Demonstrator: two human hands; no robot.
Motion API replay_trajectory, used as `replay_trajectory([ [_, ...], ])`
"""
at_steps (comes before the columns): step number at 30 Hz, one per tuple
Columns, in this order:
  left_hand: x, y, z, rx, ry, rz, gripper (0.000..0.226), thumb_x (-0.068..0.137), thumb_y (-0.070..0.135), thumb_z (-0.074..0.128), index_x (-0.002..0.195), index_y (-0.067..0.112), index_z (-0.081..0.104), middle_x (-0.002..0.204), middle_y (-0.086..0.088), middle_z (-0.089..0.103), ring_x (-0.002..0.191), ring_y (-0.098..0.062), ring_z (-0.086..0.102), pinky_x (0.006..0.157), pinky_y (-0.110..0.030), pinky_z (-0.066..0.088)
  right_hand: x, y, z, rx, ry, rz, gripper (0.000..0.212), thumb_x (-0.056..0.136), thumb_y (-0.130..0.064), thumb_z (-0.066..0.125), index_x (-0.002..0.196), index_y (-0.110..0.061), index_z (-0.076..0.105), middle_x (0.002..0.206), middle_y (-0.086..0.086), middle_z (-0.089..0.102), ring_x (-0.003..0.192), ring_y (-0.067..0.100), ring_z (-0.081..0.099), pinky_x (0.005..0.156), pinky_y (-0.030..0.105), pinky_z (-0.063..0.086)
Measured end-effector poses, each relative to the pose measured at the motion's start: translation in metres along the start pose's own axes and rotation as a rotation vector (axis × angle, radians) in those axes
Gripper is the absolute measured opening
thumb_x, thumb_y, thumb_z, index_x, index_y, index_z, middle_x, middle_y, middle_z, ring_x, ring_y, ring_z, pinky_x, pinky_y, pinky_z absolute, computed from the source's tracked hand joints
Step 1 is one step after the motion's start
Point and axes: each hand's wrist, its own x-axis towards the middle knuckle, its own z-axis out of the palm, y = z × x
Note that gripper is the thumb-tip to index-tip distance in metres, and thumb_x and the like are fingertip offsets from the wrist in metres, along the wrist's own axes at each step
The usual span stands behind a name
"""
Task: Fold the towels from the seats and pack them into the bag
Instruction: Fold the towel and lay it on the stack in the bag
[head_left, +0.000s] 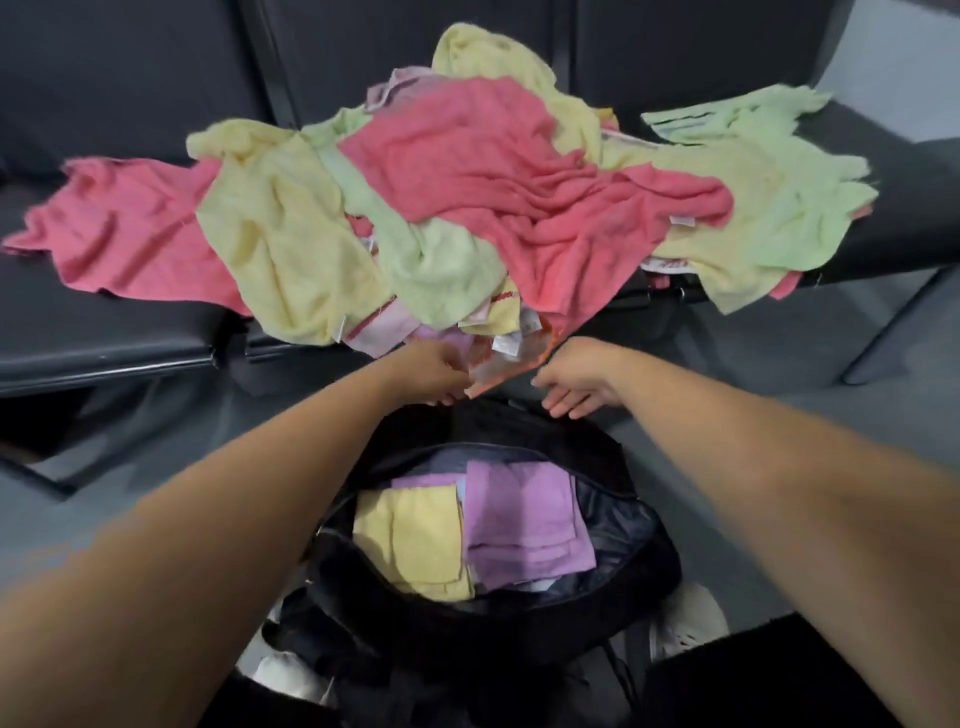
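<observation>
Heaped towels (493, 197), black seats (104, 338), grey floor (753, 447)

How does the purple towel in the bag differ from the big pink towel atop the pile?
The purple towel is folded into a flat rectangle; the pink towel is crumpled and spread out. The purple towel lies inside the black bag beside a folded yellow towel; the pink towel drapes over the towel heap on the seats. The pink towel shows far more area than the purple towel. Both are plain single-colour towels.

small white tags (506, 345) on the towels (467, 171) are too blurred to read.
</observation>
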Motion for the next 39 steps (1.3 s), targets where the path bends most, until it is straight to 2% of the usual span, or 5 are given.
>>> replay_trajectory([
  [16,0.039,0.007,-0.076,0.271,0.370,-0.057,0.060,0.100,0.038,0.055,0.155,0.024,0.035,0.156,-0.016,0.036,0.138,-0.034,0.043,0.106,-0.038,0.038,-0.006,-0.090,-0.087,-0.442,0.529,-0.317,0.081,0.086,-0.039,0.075,0.150,-0.008,0.036,0.154,0.020,0.037,0.141,0.038,0.038,0.109,0.044,0.042],
  [20,0.041,-0.006,-0.063,0.275,0.444,-0.047,0.058,0.102,0.042,0.050,0.155,0.027,0.034,0.164,-0.013,0.025,0.151,-0.028,0.025,0.121,-0.038,0.022,0.018,-0.070,-0.084,-0.567,0.674,-0.353,0.006,0.094,-0.017,0.064,0.095,-0.012,0.064,0.108,0.012,0.065,0.096,0.031,0.064,0.078,0.037,0.052],
  [25,0.032,0.000,-0.067,0.166,0.381,-0.057,0.059,0.101,0.041,0.051,0.156,0.030,0.032,0.168,-0.007,0.015,0.154,-0.022,0.015,0.123,-0.037,0.017,0.004,-0.076,-0.096,-0.338,0.728,-0.476,0.033,0.096,-0.006,0.054,0.065,-0.013,0.047,0.066,0.003,0.051,0.062,0.019,0.049,0.051,0.028,0.030],
  [32,-0.001,0.014,-0.059,0.075,0.446,0.035,0.048,0.098,0.026,0.058,0.143,0.013,0.048,0.152,-0.009,0.042,0.130,-0.024,0.048,0.099,-0.028,0.036,-0.011,-0.031,-0.063,-0.725,0.435,-0.367,0.078,0.082,-0.018,0.077,0.149,-0.024,0.039,0.145,0.012,0.030,0.117,0.035,0.057,0.097,0.044,0.052],
  [39,-0.027,0.023,-0.051,-0.050,0.511,0.186,0.039,0.094,0.031,0.064,0.132,0.020,0.058,0.137,0.001,0.053,0.118,-0.011,0.051,0.095,-0.025,0.038,-0.042,-0.054,-0.063,-0.291,0.781,-0.631,0.023,0.092,-0.005,0.053,0.074,-0.019,0.058,0.074,0.000,0.061,0.071,0.023,0.059,0.063,0.034,0.043],
])
